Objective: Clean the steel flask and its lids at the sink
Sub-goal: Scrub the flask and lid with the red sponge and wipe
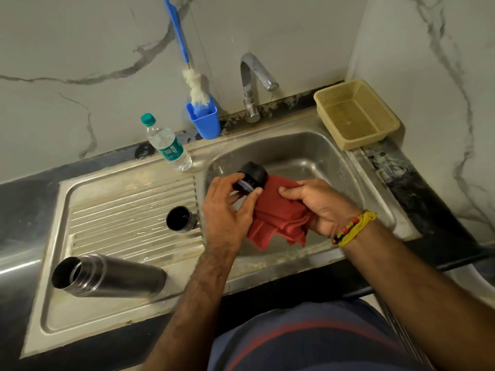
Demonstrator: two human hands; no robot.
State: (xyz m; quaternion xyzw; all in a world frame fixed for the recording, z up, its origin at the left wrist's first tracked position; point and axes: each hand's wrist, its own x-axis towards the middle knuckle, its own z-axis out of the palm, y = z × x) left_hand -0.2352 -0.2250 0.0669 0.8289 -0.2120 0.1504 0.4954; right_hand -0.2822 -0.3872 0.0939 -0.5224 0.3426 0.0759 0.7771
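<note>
Item: black lid (251,175), pinched by left hand (227,210); right hand (318,207) grips red cloth (278,218). Advice: turn lid, wipe threads over sink (348,167).

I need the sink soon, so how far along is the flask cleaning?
Done: the steel flask is opened and lies on its side on the drainboard, a small black cup lid beside it. In hand: the left hand holds the black stopper lid over the basin while the right hand grips a red cloth against it. Left: whether flask and cup are washed cannot be told; nothing is reassembled.
</note>
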